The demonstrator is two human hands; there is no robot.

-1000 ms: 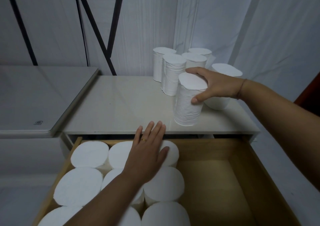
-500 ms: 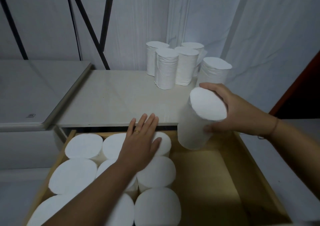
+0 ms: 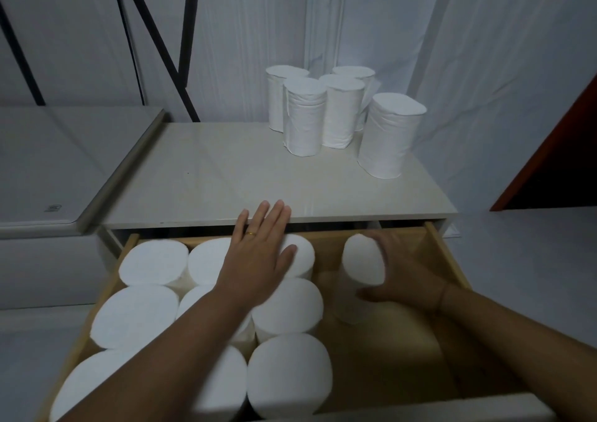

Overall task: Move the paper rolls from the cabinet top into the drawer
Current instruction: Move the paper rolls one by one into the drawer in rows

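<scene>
My right hand (image 3: 400, 270) grips a white paper roll (image 3: 361, 260) and holds it upright inside the open wooden drawer (image 3: 449, 260), in the bare right part. My left hand (image 3: 258, 253) lies flat, fingers spread, on the tops of several rolls (image 3: 142, 315) packed upright in the drawer's left part. Several more white rolls (image 3: 339, 111) stand upright at the back right of the beige cabinet top (image 3: 226, 176). One of them, a wider roll (image 3: 387, 137), stands a little apart at the right.
A grey surface (image 3: 64, 163) adjoins the cabinet on the left. Black metal bars (image 3: 155, 34) lean against the white sheet-covered wall behind. A dark red panel (image 3: 555, 163) stands at the right.
My right hand has carried the roll from the cabinet top over the front edge and down into the drawer. My left hand has stayed on the packed rolls.
</scene>
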